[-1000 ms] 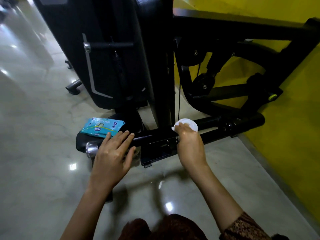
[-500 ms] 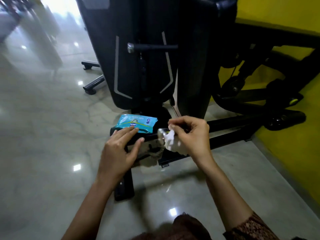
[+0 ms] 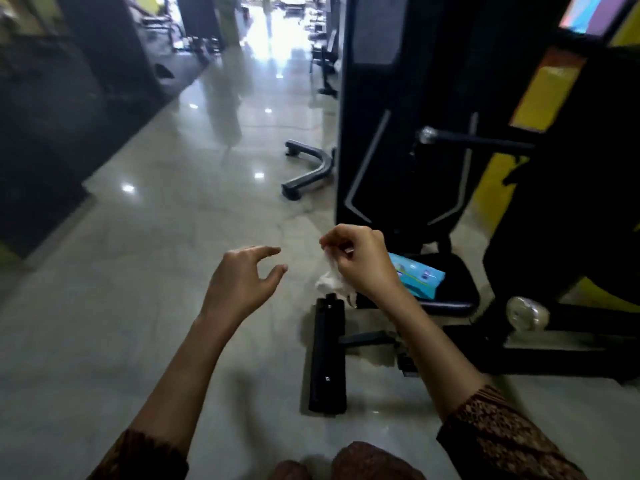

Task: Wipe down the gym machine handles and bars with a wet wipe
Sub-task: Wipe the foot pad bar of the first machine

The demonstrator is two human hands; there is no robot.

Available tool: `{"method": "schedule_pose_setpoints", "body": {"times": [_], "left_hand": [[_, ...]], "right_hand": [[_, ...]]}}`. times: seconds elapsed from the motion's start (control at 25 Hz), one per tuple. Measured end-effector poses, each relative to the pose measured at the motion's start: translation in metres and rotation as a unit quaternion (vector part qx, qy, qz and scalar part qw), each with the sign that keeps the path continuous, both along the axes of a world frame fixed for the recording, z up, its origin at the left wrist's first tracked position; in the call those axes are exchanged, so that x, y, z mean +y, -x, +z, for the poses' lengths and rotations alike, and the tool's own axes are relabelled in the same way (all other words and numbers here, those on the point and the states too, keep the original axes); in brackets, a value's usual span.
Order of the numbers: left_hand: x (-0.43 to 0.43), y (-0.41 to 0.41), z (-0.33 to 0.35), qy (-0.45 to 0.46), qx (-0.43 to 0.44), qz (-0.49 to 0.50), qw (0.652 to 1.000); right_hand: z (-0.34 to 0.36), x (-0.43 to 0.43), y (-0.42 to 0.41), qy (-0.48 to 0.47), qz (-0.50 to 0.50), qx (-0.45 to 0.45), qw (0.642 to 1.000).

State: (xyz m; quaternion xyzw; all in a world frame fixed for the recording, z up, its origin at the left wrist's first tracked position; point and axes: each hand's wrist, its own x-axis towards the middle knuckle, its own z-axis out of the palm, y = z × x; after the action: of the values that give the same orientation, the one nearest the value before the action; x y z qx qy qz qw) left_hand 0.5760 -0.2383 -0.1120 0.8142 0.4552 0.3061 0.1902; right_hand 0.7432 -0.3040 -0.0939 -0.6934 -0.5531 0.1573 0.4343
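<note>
My right hand [image 3: 360,261] pinches a crumpled white wet wipe [image 3: 330,282], which hangs from its fingers above the floor, clear of the machine. To its left, my left hand [image 3: 246,278] hovers with loosely spread fingers and holds nothing. A teal wet-wipe pack [image 3: 417,278] lies on the black padded base of the gym machine [image 3: 450,289], just right of my right hand. A black foot bar [image 3: 327,355] of the machine runs along the floor below the wipe. A chrome-capped handle bar [image 3: 474,140] sticks out of the machine higher up.
The black weight-stack housing [image 3: 398,116] rises at the right, with a yellow wall behind it. Another chrome cap [image 3: 526,313] sits on a low bar at the right. Curved black legs of another machine [image 3: 308,171] lie on the glossy floor [image 3: 156,271]. Dark equipment lines the left side.
My view swung left and up, away from the low bars. Both hands lifted off the machine; the right hand carried the wipe up with it, and the left left the pack.
</note>
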Motion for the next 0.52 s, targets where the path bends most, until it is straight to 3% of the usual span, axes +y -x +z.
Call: {"method": "schedule_pose_setpoints", "body": {"times": [0.08, 0.24, 0.52], "left_hand": [[0.017, 0.022, 0.002, 0.02, -0.056, 0.028, 0.998], [0.063, 0.059, -0.002, 0.061, -0.141, 0.084, 0.985], [0.191, 0.083, -0.01, 0.061, -0.119, 0.105, 0.985]], "right_hand": [[0.0, 0.03, 0.013, 0.003, 0.031, -0.047, 0.998], [0.0, 0.097, 0.043, 0.02, 0.063, -0.059, 0.996], [-0.011, 0.242, 0.064, 0.011, 0.095, -0.045, 0.994]]}}
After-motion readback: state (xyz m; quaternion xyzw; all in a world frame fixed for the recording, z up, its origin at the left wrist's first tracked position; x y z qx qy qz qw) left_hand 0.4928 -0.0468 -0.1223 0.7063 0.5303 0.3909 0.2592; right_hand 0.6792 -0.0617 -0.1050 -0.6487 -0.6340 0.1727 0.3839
